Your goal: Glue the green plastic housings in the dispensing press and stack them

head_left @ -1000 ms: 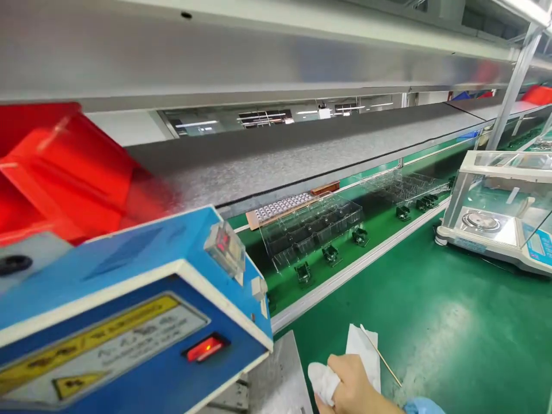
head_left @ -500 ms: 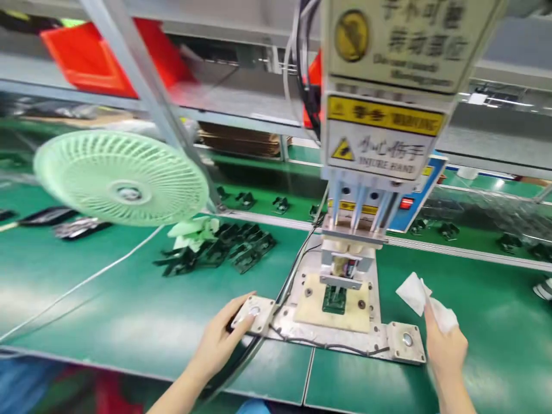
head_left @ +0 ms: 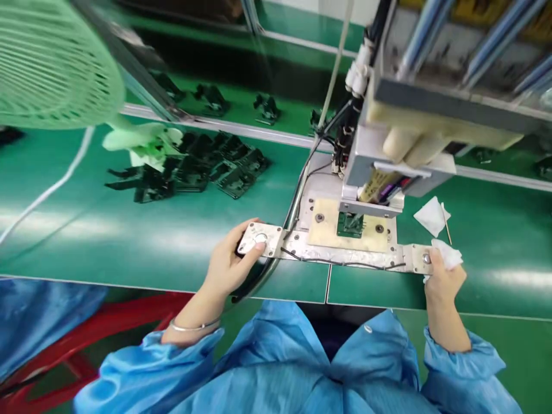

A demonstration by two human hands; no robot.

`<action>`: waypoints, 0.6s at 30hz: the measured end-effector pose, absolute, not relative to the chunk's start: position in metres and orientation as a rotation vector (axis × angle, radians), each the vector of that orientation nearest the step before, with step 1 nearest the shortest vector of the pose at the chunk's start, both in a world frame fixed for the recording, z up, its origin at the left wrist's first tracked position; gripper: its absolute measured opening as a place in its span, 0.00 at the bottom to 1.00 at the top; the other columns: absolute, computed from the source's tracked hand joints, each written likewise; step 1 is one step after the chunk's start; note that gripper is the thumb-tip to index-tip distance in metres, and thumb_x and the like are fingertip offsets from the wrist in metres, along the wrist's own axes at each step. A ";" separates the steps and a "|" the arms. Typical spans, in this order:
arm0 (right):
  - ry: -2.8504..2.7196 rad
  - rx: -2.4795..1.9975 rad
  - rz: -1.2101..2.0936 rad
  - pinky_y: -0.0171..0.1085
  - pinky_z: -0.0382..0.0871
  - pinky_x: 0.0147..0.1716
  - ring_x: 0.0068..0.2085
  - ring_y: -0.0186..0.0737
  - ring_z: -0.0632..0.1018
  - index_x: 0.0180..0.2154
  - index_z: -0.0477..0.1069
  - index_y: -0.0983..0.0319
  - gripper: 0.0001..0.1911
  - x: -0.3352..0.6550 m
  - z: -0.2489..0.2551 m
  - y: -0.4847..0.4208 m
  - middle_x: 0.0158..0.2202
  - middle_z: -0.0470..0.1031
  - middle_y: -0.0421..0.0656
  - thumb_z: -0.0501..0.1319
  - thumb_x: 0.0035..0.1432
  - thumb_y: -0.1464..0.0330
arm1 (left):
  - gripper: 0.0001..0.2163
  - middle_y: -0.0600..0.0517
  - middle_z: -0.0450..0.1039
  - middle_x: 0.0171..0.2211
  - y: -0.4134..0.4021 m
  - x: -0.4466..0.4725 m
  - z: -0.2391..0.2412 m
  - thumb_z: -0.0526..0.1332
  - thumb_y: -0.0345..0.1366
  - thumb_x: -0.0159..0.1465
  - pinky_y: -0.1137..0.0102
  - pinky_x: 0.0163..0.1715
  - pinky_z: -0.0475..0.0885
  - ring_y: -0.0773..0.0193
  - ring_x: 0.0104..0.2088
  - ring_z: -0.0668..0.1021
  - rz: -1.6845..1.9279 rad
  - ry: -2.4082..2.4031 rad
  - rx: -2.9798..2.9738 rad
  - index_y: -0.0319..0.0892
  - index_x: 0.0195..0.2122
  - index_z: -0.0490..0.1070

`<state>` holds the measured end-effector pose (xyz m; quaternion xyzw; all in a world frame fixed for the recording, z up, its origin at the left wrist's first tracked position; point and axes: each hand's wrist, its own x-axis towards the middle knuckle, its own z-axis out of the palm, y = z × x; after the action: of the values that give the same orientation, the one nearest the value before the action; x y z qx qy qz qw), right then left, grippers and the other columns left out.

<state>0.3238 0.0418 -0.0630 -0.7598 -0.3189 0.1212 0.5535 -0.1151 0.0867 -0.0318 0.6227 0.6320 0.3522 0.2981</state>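
My left hand (head_left: 230, 261) is wrapped round the left button box (head_left: 271, 244) of a press, its thumb on the round metal button. My right hand (head_left: 444, 282) is closed on a crumpled white wipe (head_left: 448, 255), and its thumb reaches the button on the right button box (head_left: 416, 258). Between the hands, a dark green plastic part (head_left: 349, 225) sits on the cream fixture plate (head_left: 321, 234). The press head (head_left: 399, 164) is directly above that part and hides its rear. Beyond my right hand lie another white wipe (head_left: 432, 216) and a thin stick (head_left: 447, 225).
A pile of dark plastic parts (head_left: 194, 164) lies left of the press on the green table (head_left: 142, 241). A light green fan (head_left: 56, 63) stands at the far left. More parts (head_left: 266, 108) rest on the rear strip. A black cable (head_left: 254, 282) hangs over the front edge.
The view has tilted down toward the table. My right hand has moved from beside the right button box onto it. One wipe and the stick now lie on the table. My left hand stays on its box.
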 end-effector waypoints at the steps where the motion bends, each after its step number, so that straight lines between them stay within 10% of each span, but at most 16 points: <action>1: -0.764 -1.784 0.284 0.49 0.74 0.49 0.44 0.52 0.82 0.43 0.79 0.67 0.30 0.324 -0.063 0.041 0.41 0.82 0.51 0.68 0.49 0.49 | 0.28 0.41 0.75 0.55 0.086 -0.115 -0.031 0.60 0.50 0.63 0.57 0.56 0.70 0.47 0.53 0.77 0.931 1.677 1.655 0.37 0.59 0.67; 18: -0.825 -1.657 0.309 0.49 0.76 0.47 0.44 0.51 0.81 0.44 0.79 0.67 0.27 0.317 -0.054 0.042 0.43 0.81 0.51 0.72 0.48 0.55 | 0.26 0.40 0.76 0.52 0.088 -0.110 -0.029 0.60 0.46 0.65 0.61 0.53 0.73 0.53 0.50 0.78 0.956 1.728 1.758 0.31 0.58 0.67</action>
<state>0.3169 0.0416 -0.0542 -0.7122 -0.3547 0.1326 0.5911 -0.1099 0.0882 -0.0289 0.6445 0.6334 0.3503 0.2463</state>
